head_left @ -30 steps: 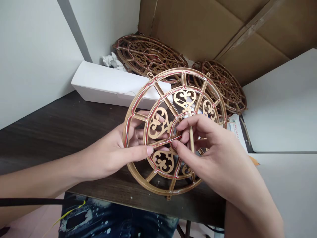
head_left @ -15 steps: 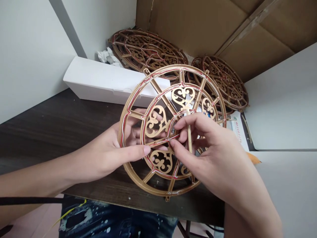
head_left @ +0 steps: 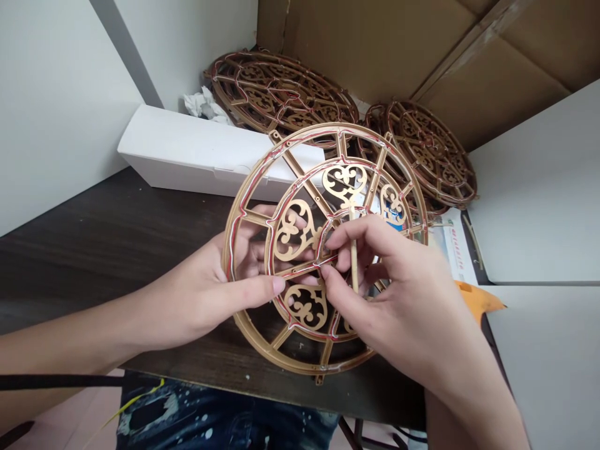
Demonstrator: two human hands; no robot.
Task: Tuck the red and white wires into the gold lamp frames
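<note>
Upright in front of me stands a round gold openwork frame with heart-shaped scroll panels and spokes. Thin red and white wires run along its rings. My left hand grips the frame's left side, with the thumb in front and the fingers behind. My right hand pinches a thin wooden stick between its fingers. The stick's upper end lies against the frame's inner ring, and the fingertips are at the spokes near the centre. Part of the frame is hidden behind my right hand.
Behind stand two similar wired frames, beside a white cardboard box and crumpled tissue. The frame is above a dark wood table. Papers and an orange scrap lie to the right.
The view has shifted slightly, showing more of the orange scrap. The stick has moved a little left and now stands nearer vertical. My left hand's grip on the frame looks unchanged.
</note>
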